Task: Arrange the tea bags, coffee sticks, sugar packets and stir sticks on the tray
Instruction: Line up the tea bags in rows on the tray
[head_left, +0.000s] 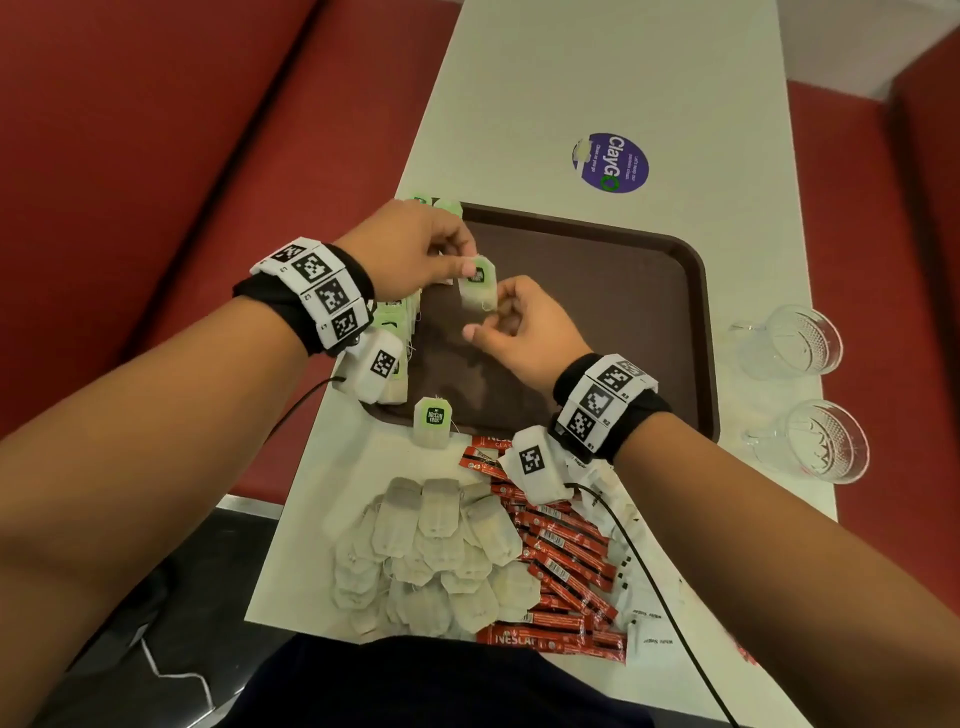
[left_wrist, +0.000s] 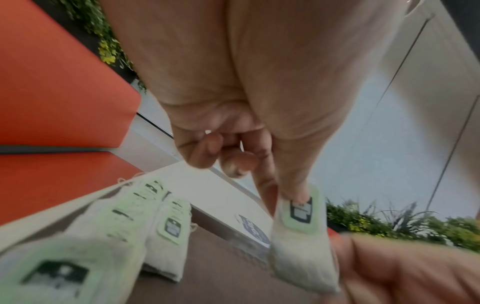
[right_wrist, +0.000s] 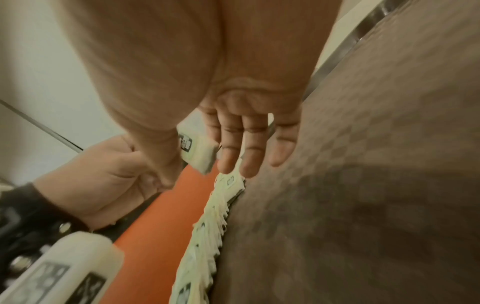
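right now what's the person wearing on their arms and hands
Bare forearms and bare hands, no sleeves or gloves. Each wrist, left and right, carries a black band ringed with white tiles printed with black square codes. A white camera box hangs under each wrist, with a thin black cable trailing back.

We are looking down on a long pale table (head_left: 597, 78) running from near to far. Red upholstered bench seating (head_left: 156, 156) is flanking it at left, with more red cushion (head_left: 883, 234) at right. A round purple sticker (head_left: 612, 162) is lying on the tabletop. Green foliage (left_wrist: 389, 224) is showing in the left wrist view beyond the table. A dark floor (head_left: 171, 597) is showing near left.
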